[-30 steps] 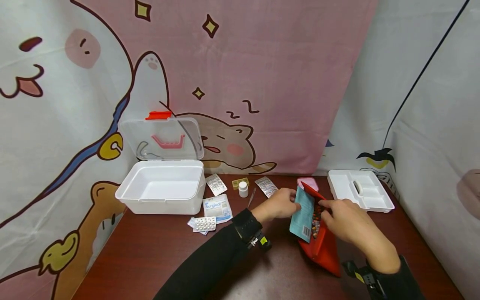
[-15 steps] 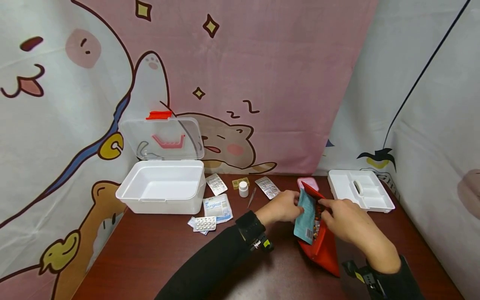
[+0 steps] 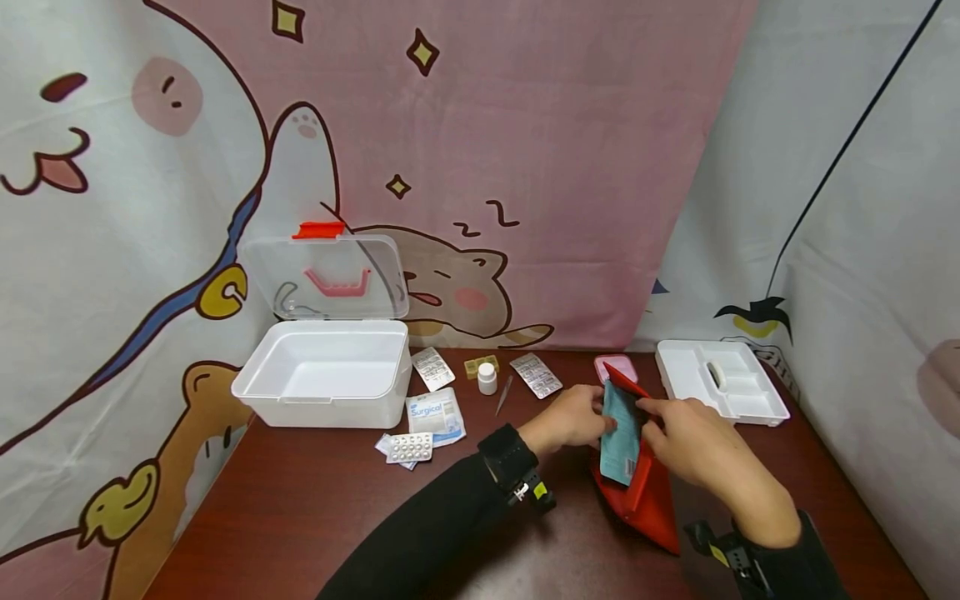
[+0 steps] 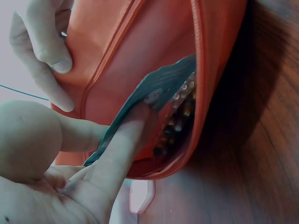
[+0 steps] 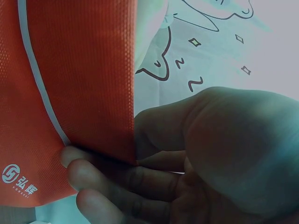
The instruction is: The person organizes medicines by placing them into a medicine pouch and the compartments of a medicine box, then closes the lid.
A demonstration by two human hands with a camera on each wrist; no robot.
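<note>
Left hand (image 3: 573, 418) pinches a teal packet (image 3: 619, 437) between thumb and fingers, the thumb on one face and a finger laid along the other. Packet location: in the mouth of a red pouch (image 3: 654, 512), partly inside. In the head view its long axis runs from far to near, the barcode (image 3: 630, 467) at the end nearer the person; in the left wrist view it slants across the opening, tilted.

Right hand (image 3: 693, 437) grips the pouch's rim, thumb on one side and fingers on the other. Pouch long axis: far to near, its near end swung toward the person's right; mouth gaping toward the left hand. Small rounded items (image 4: 175, 121) show inside, kind unclear. Just beyond the pouch lies a pink case (image 3: 617, 365); a white tray (image 3: 757, 400) sits to its right.
</note>
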